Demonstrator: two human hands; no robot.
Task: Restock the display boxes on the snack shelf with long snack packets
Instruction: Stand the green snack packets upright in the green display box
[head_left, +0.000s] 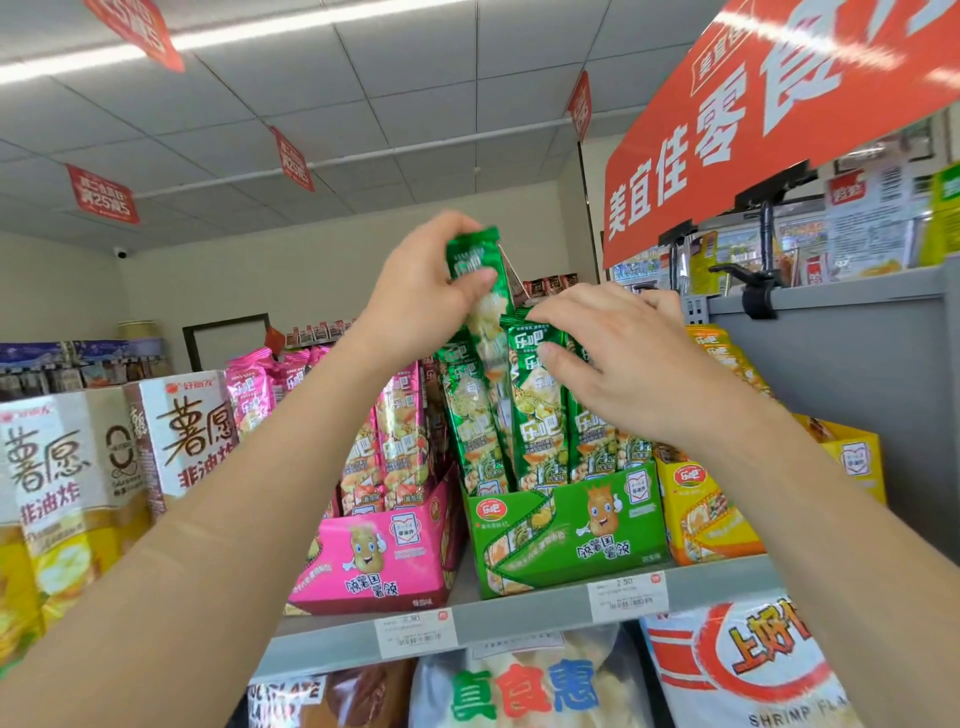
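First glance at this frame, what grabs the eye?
The two bare hands at centre: the left hand pinches a green packet above the green display box, while the right hand rests on the packets standing in it. Overhead right hangs a big orange banner.

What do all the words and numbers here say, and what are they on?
"美宜佳零食": red sign
"满25减5": ceiling tag
"薯愿 非油炸": white boxes
"乐吧": green packets
"领薯国薯领": green box, pink box
"2.50": price tag
"真食惠": white bag
"SHRIMP": bag
Other small print: blurred.
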